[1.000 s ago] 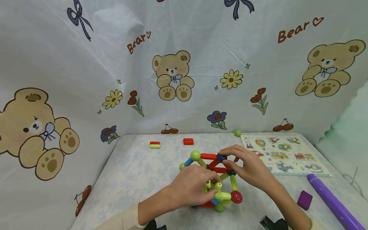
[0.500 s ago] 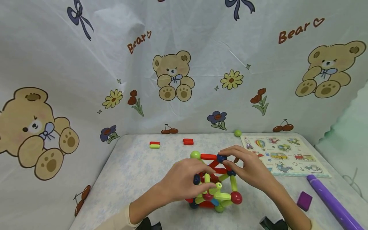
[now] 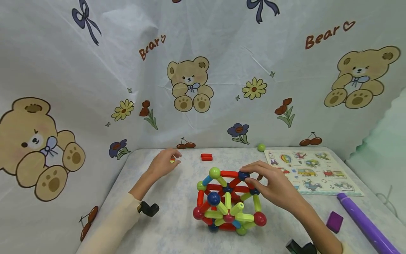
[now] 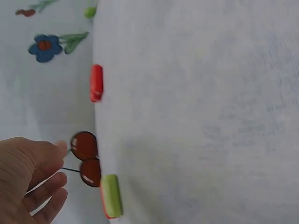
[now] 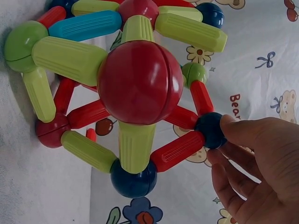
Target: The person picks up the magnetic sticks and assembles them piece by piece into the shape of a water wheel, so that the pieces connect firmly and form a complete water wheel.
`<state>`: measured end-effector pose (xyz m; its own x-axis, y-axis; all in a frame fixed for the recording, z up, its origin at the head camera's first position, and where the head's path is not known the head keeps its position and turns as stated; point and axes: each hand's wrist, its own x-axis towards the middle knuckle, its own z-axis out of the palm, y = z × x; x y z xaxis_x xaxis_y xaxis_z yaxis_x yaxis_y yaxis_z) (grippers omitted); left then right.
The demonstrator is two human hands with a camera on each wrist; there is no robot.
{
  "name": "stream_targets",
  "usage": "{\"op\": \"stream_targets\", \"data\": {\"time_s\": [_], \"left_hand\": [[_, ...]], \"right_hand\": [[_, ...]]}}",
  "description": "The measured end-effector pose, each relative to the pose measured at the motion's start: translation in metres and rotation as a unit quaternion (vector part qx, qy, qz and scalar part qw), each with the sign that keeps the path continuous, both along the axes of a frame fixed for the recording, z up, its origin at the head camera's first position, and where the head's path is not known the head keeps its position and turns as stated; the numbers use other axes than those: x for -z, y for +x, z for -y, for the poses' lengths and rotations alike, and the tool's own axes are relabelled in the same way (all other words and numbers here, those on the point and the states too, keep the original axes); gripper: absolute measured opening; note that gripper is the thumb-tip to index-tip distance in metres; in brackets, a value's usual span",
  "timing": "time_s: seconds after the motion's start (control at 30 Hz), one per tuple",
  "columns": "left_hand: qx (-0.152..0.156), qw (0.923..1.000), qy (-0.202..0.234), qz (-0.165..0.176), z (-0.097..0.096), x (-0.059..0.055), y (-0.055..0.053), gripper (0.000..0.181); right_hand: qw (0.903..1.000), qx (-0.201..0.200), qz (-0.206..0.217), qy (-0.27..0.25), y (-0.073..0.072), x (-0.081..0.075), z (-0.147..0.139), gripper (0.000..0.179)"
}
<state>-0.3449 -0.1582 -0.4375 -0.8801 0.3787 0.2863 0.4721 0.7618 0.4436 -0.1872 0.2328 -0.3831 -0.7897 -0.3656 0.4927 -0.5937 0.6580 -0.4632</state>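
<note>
My right hand (image 3: 276, 182) pinches a dark blue ball (image 3: 243, 176) at the top of a magnetic stick-and-ball structure (image 3: 228, 217). In the right wrist view, thumb and fingertips hold that dark blue ball (image 5: 211, 131), where red sticks join it. The structure stands on the table, built of red, yellow-green and blue sticks with coloured balls. My left hand (image 3: 162, 164) is over the far left table, its fingers loosely bent and holding nothing. Near its fingertips lies a yellow-green stick (image 4: 111, 196) against a red one, mostly hidden by the hand in the head view.
Two red sticks (image 3: 207, 157) lie at the back, with a green ball (image 3: 261, 147) farther right. An illustrated board (image 3: 312, 173) lies at the back right. A purple block (image 3: 334, 222) and a long purple tube (image 3: 364, 220) are at the right. A bear-print curtain (image 3: 190, 130) stands behind the table.
My left hand has left the structure's front and moved away to the far left, uncovering a dark blue ball and sticks. My right hand stays on its ball.
</note>
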Motion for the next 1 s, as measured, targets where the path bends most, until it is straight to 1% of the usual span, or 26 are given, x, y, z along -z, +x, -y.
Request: {"op": "stream_targets", "data": {"time_s": [0.07,0.13,0.2,0.33,0.4,0.47,0.53,0.57,0.6,0.67,0.73,0.77,0.8,0.83,0.9,1.0], "left_hand": [[-0.022,0.9989,-0.030,0.029,0.009,0.011,-0.011,0.025],[-0.035,0.9970,-0.054,0.043,0.015,0.021,-0.019,0.025],[-0.045,0.9954,-0.072,0.044,0.018,0.028,-0.025,0.024],[-0.050,0.9922,-0.113,0.013,0.022,0.037,-0.028,0.024],[-0.045,0.9890,-0.141,-0.014,0.023,0.039,-0.028,0.025],[-0.036,0.9837,-0.171,-0.043,0.024,0.041,-0.026,0.023],[-0.023,0.9794,-0.188,-0.069,0.023,0.043,-0.024,0.022],[-0.015,0.9780,-0.191,-0.084,0.023,0.044,-0.022,0.022],[-0.007,0.9784,-0.183,-0.095,0.022,0.045,-0.020,0.022],[0.009,0.9836,-0.142,-0.111,0.019,0.044,-0.015,0.023],[0.027,0.9871,-0.088,-0.131,0.012,0.039,-0.007,0.023],[0.034,0.9874,-0.061,-0.142,0.007,0.034,-0.002,0.024],[0.042,0.9875,-0.032,-0.149,0.002,0.027,0.004,0.024],[0.049,0.9859,-0.007,-0.160,-0.004,0.019,0.011,0.025],[0.067,0.9804,0.038,-0.181,-0.016,-0.001,0.028,0.028],[0.109,0.9665,0.099,-0.210,-0.035,-0.035,0.058,0.032]], "right_hand": [[1.0000,0.000,0.002,0.000,0.000,0.000,0.000,0.043],[1.0000,-0.001,0.003,-0.001,0.001,0.000,0.000,0.043],[1.0000,-0.004,0.003,-0.003,0.000,0.001,0.001,0.043],[0.9999,-0.011,0.002,-0.006,0.000,0.001,0.002,0.042],[0.9999,-0.012,-0.002,-0.006,0.000,0.000,0.002,0.043],[0.9999,-0.011,-0.004,-0.006,-0.001,0.000,0.002,0.043],[0.9999,-0.010,-0.005,-0.005,-0.001,0.000,0.001,0.043],[0.9999,-0.011,-0.005,-0.005,-0.001,0.000,0.001,0.043],[0.9999,-0.012,-0.005,-0.005,-0.002,0.000,0.001,0.042],[0.9999,-0.013,-0.004,-0.005,-0.002,0.001,0.001,0.043],[0.9999,-0.013,-0.005,-0.005,-0.002,0.001,0.001,0.043],[0.9999,-0.013,-0.004,-0.006,-0.002,0.001,0.000,0.044],[0.9999,-0.012,-0.003,-0.006,-0.002,0.001,0.000,0.044],[0.9999,-0.012,-0.003,-0.005,-0.002,0.001,0.000,0.044],[0.9999,-0.011,0.000,-0.004,-0.001,0.001,-0.001,0.044],[0.9999,-0.010,0.004,-0.001,-0.001,0.000,-0.002,0.044]]}}
